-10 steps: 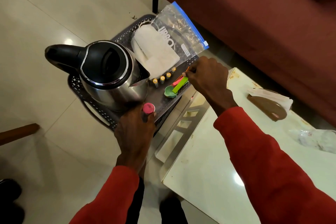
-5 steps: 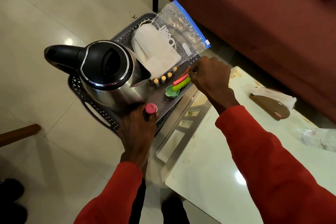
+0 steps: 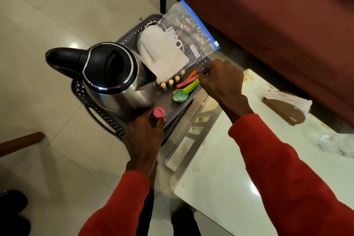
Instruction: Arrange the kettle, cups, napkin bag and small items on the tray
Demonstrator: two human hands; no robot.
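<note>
A stainless steel electric kettle (image 3: 116,80) with a black lid and black handle stands on the left part of a dark perforated plastic tray (image 3: 99,115), its handle reaching out past the tray's left rim over the pale tiled floor (image 3: 38,25). Just in front of the kettle, at the tray's near edge, the left hand (image 3: 143,138) has its fingers (image 3: 141,119) wrapped around a small dark tube with a pink cap (image 3: 158,112), held upright and touching or nearly touching the tray. To the right of the kettle's spout, four small batteries (image 3: 172,81) lie in a row on the tray. Behind them a clear zip bag (image 3: 183,38) with a blue seal holds folded white napkins and leans toward the red sofa (image 3: 268,15); a metal cup rim (image 3: 151,24) shows at its far left. Next come coloured measuring spoons (image 3: 184,88), green, pink and orange, fanned on the tray's right side. The right hand (image 3: 222,80) rests at their handle ends, fingers curled together there; whether they pinch a handle cannot be told. Further right is the white desk (image 3: 239,188), with a brown object (image 3: 283,111) partly wrapped in white paper.
</note>
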